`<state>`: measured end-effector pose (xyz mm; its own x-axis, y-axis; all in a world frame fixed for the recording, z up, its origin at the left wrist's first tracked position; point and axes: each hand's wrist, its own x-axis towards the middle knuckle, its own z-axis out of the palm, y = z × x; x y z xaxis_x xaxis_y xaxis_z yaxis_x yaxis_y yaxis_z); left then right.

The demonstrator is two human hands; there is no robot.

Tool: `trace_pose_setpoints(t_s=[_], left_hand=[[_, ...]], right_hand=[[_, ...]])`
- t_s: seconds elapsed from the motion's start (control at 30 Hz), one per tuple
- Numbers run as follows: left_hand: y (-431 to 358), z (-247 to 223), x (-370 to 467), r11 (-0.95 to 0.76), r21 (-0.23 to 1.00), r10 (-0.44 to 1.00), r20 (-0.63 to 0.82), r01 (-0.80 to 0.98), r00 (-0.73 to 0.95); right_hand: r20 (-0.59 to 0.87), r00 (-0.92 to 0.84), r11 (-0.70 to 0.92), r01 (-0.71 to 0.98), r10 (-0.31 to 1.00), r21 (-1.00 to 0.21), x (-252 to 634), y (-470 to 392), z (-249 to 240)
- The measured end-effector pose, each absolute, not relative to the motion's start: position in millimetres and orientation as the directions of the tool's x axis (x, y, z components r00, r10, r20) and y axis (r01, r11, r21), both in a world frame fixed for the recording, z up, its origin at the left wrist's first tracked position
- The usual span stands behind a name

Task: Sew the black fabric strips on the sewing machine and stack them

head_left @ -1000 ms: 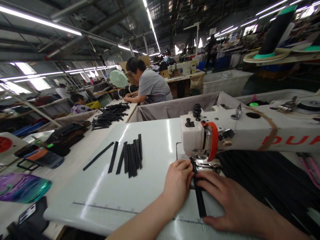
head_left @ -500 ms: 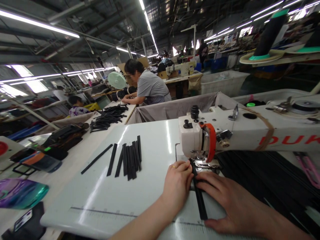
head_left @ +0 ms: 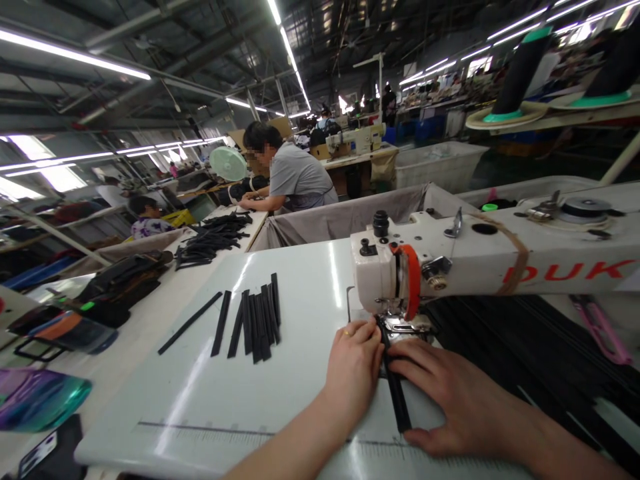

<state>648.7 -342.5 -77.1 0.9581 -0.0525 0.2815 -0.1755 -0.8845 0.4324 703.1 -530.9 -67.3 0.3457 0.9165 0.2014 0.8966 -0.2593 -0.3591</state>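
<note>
Bench [head_left: 190, 393] carries a sewing machine [head_left: 470, 260] at right, where right hand [head_left: 450, 393], spread open, and left hand [head_left: 353, 363], bunched, grip unclear, flank a black strip [head_left: 397, 400] below its head: seemingly alignment, next calling for straight guiding.

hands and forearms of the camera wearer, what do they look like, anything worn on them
The left hand wears a slim gold-coloured ring; no ring shows on the right hand. Neither has a glove. Both forearms are uncovered as far as they show, without sleeve, watch or bracelet.
</note>
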Motion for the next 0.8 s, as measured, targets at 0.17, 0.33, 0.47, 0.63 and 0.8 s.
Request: trace_pose_setpoints(t_s=[0.17,0.33,0.47,0.63,0.8], left_hand=[[-342,-81,652,-0.884,0.429,-0.050,0.305,-0.184,0.951],[-341,-81,654,-0.881,0.428,-0.069,0.309,-0.203,0.949],[-342,-81,653,-0.881,0.426,-0.068,0.318,-0.206,0.946],[-343,-80,653,-0.875,0.435,-0.064,0.329,-0.212,0.942],[-343,-80,653,-0.871,0.440,-0.066,0.335,-0.218,0.940]], right_hand=[[0.227,0.373,-0.264,0.879,0.900,-0.397,704,-529,-66],[0.295,0.354,-0.223,0.890,0.888,-0.397,707,-529,-69],[0.350,0.283,-0.153,0.922,0.893,-0.356,708,-532,-70],[0.423,0.282,-0.140,0.931,0.861,-0.336,711,-533,-70],[0.440,0.316,-0.205,0.937,0.841,-0.281,718,-528,-78]])
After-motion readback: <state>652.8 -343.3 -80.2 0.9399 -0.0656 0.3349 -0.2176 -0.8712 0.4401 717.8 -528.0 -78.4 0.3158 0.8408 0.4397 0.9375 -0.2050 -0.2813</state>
